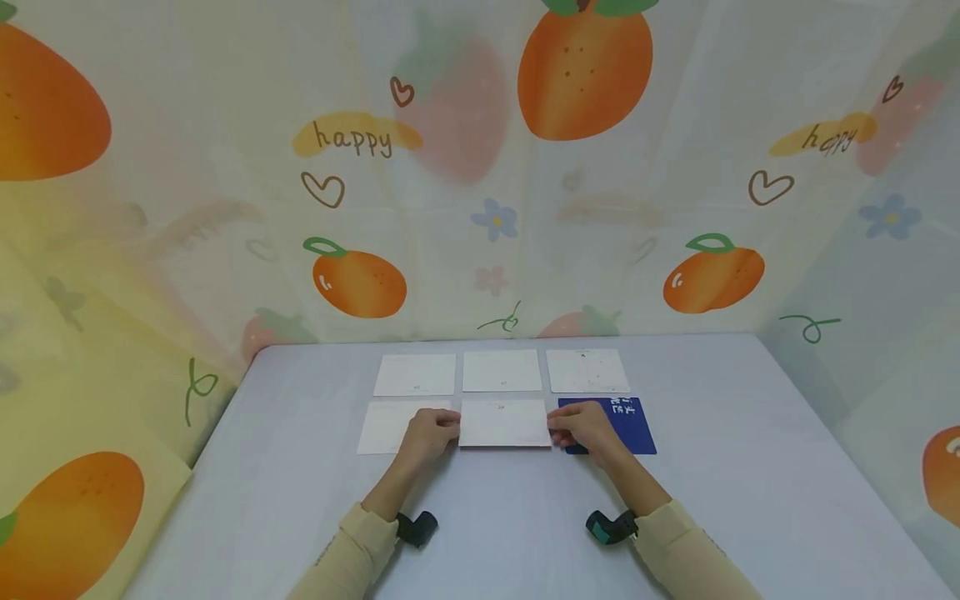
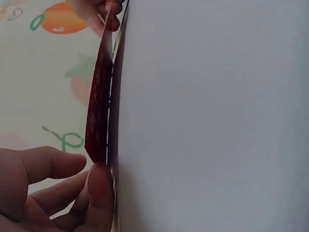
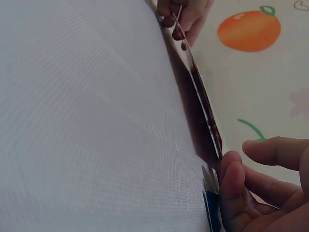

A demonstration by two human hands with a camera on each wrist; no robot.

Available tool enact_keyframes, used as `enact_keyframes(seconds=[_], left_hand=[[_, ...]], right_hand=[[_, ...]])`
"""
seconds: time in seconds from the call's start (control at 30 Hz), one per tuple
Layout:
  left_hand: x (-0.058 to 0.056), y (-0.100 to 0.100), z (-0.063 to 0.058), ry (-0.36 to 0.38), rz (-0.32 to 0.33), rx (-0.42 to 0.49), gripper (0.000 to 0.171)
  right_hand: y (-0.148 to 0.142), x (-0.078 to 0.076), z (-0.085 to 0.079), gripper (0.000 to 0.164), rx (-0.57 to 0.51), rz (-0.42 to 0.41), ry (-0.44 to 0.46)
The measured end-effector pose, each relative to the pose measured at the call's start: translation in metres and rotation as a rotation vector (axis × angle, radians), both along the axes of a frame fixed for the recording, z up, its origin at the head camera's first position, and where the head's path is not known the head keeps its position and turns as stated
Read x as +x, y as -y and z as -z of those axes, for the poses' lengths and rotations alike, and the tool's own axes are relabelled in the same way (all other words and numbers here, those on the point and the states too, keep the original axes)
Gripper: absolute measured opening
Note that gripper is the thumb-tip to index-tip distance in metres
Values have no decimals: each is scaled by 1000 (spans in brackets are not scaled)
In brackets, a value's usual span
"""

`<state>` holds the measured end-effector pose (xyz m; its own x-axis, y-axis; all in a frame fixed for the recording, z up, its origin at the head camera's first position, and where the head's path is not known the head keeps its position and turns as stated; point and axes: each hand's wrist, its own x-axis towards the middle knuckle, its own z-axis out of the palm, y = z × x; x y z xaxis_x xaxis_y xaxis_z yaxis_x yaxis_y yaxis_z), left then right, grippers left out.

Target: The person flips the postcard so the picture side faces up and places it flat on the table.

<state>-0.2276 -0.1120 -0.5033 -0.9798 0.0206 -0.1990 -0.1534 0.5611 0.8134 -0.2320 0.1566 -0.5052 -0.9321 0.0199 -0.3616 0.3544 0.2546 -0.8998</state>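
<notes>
Both hands hold a card (image 1: 504, 423) by its two short sides, at the middle of the front row of cards. Its white face is up in the head view; a dark red side with pale writing shows in the left wrist view (image 2: 98, 104). The left hand (image 1: 432, 433) pinches its left side, over a white card (image 1: 382, 427) that it partly covers. At the right side, the right hand (image 1: 588, 425) grips with its fingertips, reaching across a blue card (image 1: 636, 427) with white characters. A gap with shadow shows beneath the held card (image 3: 205, 116) in the right wrist view.
Behind lies a row of white cards: left (image 1: 415, 375), middle (image 1: 501, 371) and right (image 1: 588, 371), the last with small specks. All are on a pale cloth-covered table (image 1: 502, 517). A fruit-printed curtain (image 1: 480, 167) hangs behind and at both sides.
</notes>
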Motion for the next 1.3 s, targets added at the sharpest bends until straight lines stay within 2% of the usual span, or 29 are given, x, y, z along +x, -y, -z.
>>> enact_keyframes(seconds=[0.1, 0.23, 0.33, 0.5, 0.7, 0.87, 1.13, 1.3], left_hand=[[-1, 7, -4, 13, -3, 9, 26], [-6, 16, -12, -3, -31, 27, 26], [-8, 20, -15, -15, -29, 44, 24], [-10, 15, -18, -2, 15, 67, 22], [-14, 3, -31, -28, 32, 117, 24], [-16, -17, -30, -7, 69, 129, 24], [-15, -72, -21, 19, 161, 164, 22], [-13, -101, -18, 44, 165, 147, 24]], right_hand=[[0, 0, -1, 18, 6, -10, 1], [-3, -1, -2, 21, 29, -7, -10], [-9, -2, -5, 22, 58, -3, -22], [-21, -3, -13, 26, 88, -17, -38], [-37, -5, -22, 30, 183, -28, -92], [-54, -6, -26, 33, 236, -9, -103], [-86, 0, -28, 37, 302, 33, -88], [-103, 6, -31, 41, 355, 36, -82]])
